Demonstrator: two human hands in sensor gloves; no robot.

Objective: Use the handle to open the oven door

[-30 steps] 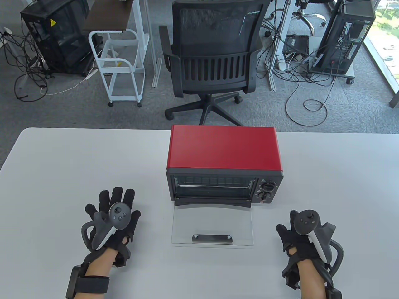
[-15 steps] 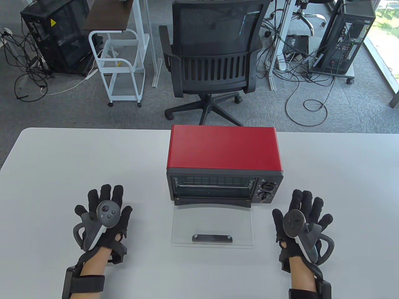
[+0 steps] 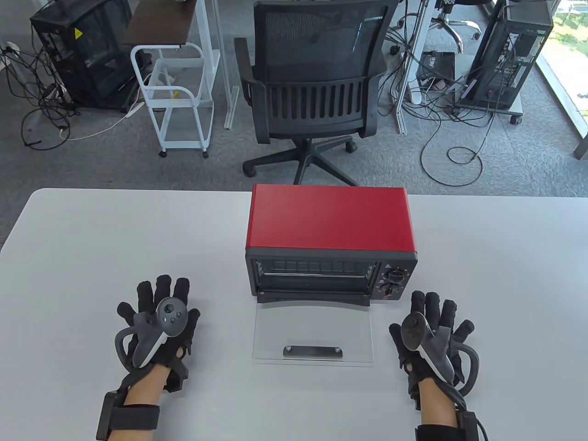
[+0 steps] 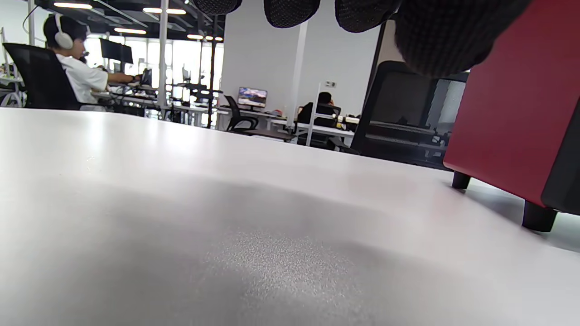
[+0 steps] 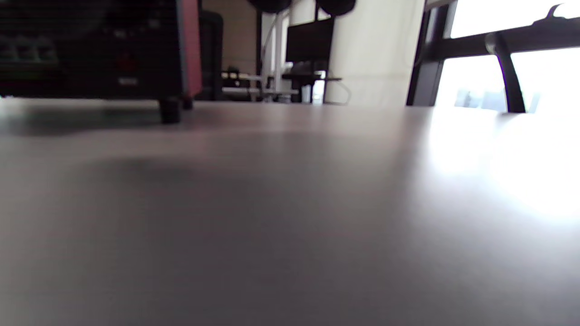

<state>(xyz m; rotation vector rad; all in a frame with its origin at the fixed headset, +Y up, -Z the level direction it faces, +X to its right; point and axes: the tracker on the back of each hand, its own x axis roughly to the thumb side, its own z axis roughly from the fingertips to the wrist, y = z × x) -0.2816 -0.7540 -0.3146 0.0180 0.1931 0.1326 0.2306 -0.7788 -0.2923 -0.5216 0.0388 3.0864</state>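
Flanking oven door (image 3: 312,337) — left hand (image 3: 158,328), right hand (image 3: 429,337)

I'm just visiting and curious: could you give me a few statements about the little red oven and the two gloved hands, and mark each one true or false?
1. The oven door is folded down flat on the table. True.
2. The right hand grips the door handle. False: it lies on the table right of the door, apart from it.
3. The left hand holds nothing. True.
4. The oven has a blue top. False: it is red.
5. Two knobs sit on the oven's front, right of the opening. True.
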